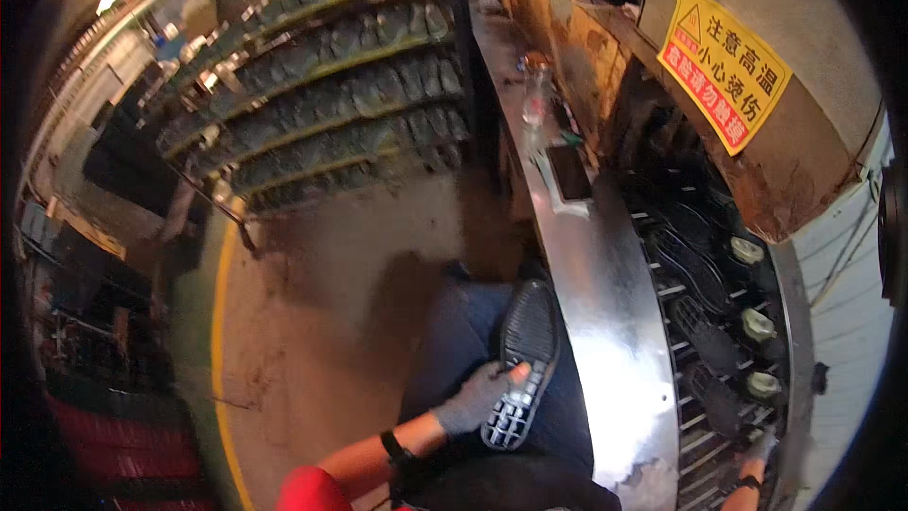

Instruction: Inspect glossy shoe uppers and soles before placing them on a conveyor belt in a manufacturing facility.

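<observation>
Dark cloth [506, 489] lay nearest. Over the lap [454, 331], the left hand [476, 400] was closed round a black shoe sole [530, 322], thumb on top. A loose grip could have dropped it. The right hand [760, 452] was blurry beside some bars [698, 456]; I couldn't tell if it was open or holding anything. If hot, those bars might have burned it. A shiny ledge [605, 274] stood between lap and bars, with a bottle [534, 104] on it.

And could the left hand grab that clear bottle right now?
Probably not: the left hand is busy holding the black shoe sole over the lap, and the clear bottle is farther up the metal ledge.
</observation>
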Tool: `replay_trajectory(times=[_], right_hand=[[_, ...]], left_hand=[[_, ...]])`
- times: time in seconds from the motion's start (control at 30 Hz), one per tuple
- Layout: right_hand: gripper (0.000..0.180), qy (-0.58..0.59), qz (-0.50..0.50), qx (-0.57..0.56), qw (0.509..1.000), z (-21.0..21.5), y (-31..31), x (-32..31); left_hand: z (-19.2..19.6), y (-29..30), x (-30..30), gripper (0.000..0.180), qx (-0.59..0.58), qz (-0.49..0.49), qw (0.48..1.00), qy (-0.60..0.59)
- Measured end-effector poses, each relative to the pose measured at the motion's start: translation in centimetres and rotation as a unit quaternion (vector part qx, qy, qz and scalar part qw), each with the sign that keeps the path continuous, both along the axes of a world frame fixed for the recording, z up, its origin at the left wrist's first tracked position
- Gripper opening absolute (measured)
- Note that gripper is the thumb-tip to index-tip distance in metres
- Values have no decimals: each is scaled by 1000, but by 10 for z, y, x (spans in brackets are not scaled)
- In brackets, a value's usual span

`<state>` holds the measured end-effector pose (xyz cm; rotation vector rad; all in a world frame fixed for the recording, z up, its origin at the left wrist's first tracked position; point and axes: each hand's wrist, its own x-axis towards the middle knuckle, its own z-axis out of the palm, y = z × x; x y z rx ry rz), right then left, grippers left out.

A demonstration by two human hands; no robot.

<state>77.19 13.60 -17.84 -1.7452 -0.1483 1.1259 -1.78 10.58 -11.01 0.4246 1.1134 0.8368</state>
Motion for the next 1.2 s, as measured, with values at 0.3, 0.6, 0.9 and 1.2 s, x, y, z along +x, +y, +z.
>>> replay_trajectory(times=[0.3, 0.6, 0.9, 1.2], right_hand=[[44, -174, 58, 131, 974, 78, -79, -111], [92, 72, 464, 162, 868, 155, -7, -435], [77, 312, 553, 117, 764, 161, 5, -585], [59, 247, 412, 86, 873, 172, 9, -549]], left_hand=[[46, 21, -37, 37, 300, 179, 892, 288], [55, 68, 46, 53, 274, 60, 958, -53], [72, 56, -9, 78, 362, 95, 921, -105], [-15, 133, -30, 50, 290, -18, 880, 376]])
